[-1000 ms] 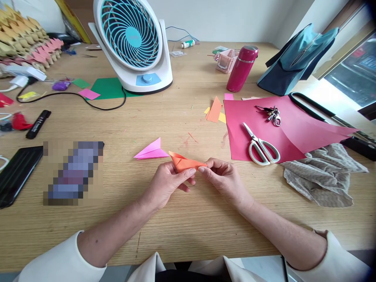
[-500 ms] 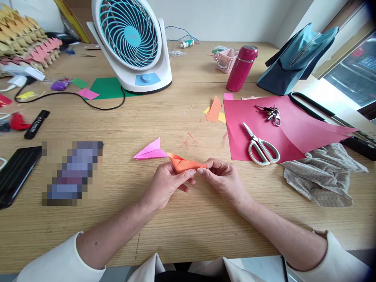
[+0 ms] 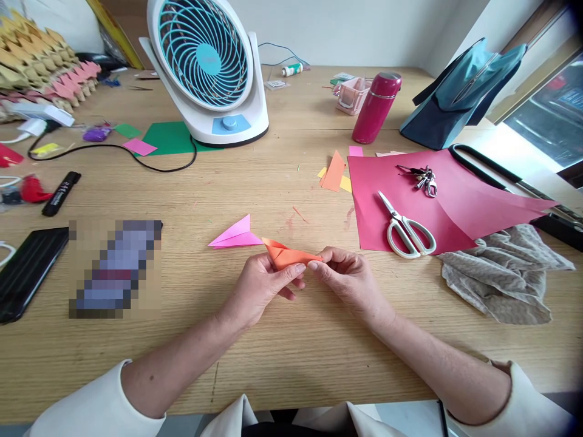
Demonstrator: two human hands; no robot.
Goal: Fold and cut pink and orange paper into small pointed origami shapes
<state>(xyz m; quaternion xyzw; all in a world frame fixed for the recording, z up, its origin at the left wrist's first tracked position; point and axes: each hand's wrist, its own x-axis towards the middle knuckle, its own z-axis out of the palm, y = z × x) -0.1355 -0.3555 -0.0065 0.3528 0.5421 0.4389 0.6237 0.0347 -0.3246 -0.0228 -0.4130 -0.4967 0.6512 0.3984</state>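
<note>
As both hands (image 3: 255, 284) (image 3: 348, 276) pinch, orange paper (image 3: 289, 257) bridges them.

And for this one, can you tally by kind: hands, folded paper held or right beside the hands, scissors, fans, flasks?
Hands: 2, left hand and right hand
Folded paper: 2, orange folded paper in both hands, pink folded paper beside the left
Scissors: 1 pair
Fan: 1
Flask: 1
Total: 7

Cannot see the whole fan (image 3: 208, 59), cut off at eleven o'clock. Cannot recognise the pixelated object (image 3: 112, 273) at nine. Cannot see fully the orange paper (image 3: 289, 257) at six, partly covered by the left hand (image 3: 252, 285).
</note>
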